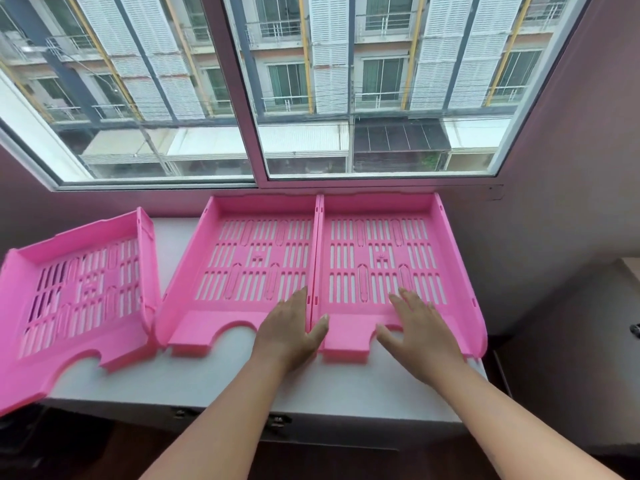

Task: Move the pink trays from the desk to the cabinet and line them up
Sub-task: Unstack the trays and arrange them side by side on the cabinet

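Observation:
Three pink slotted trays lie on the white cabinet top [346, 389] under the window. The middle tray [256, 258] and the right tray [381, 258] sit side by side, their walls touching, backs against the wall below the window. The left tray [79, 292] is turned at an angle and overhangs the cabinet's left front edge. My left hand [291, 330] lies flat on the front right corner of the middle tray, thumb across the seam. My right hand [419, 330] rests flat, fingers spread, on the front of the right tray.
A large sliding window [256, 91] runs behind the cabinet, with buildings outside. A pinkish wall [571, 202] closes in on the right. Dark cabinet doors with metal latches [277, 422] sit below the top. A pale surface corner [632, 268] shows at far right.

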A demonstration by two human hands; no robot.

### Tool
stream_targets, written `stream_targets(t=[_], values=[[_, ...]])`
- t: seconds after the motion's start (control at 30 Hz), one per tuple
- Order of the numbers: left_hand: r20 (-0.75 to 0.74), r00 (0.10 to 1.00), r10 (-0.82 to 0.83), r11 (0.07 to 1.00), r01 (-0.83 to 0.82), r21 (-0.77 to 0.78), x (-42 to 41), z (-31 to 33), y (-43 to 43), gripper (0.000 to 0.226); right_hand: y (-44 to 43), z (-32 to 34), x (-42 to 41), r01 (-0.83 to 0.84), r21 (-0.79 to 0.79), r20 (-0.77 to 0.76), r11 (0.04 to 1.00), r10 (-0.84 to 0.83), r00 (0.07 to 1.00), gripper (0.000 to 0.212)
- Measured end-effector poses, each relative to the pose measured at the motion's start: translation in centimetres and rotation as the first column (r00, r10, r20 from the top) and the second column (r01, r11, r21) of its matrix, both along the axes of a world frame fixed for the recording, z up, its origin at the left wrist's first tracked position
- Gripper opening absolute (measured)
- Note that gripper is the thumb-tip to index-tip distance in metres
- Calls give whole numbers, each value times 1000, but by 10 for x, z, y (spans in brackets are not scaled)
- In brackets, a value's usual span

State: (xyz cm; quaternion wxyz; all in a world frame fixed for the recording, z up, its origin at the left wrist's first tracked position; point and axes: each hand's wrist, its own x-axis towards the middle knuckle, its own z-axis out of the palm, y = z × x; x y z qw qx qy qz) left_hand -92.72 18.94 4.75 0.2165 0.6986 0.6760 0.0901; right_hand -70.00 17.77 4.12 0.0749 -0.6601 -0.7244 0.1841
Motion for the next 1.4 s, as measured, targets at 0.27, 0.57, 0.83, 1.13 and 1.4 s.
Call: stream_targets(t=[0.27, 0.57, 0.83, 1.13, 1.4], values=[[119, 986, 115, 983, -130, 130, 16, -8, -12, 74, 6, 14, 44, 332, 372, -102, 867, -317, 943, 56], [135, 984, 112, 977, -134, 165, 13, -14, -8, 69, 6, 12, 57, 642, -146, -528, 753, -608, 593, 32], [120, 986, 115, 981, -132, 140, 12, -16, -7, 70, 6, 12, 61, 599, -176, -528, 781, -588, 612, 28], [145, 986, 83, 966, -116, 231, -37, 13, -6, 72, 23, 33, 34, 416, 215, -244, 883, -364, 899, 56], [-31, 985, 167, 918, -144, 369, -139, 32, 3, 61, 29, 39, -81, 140, 212, -213, 967, -94, 973, 55]])
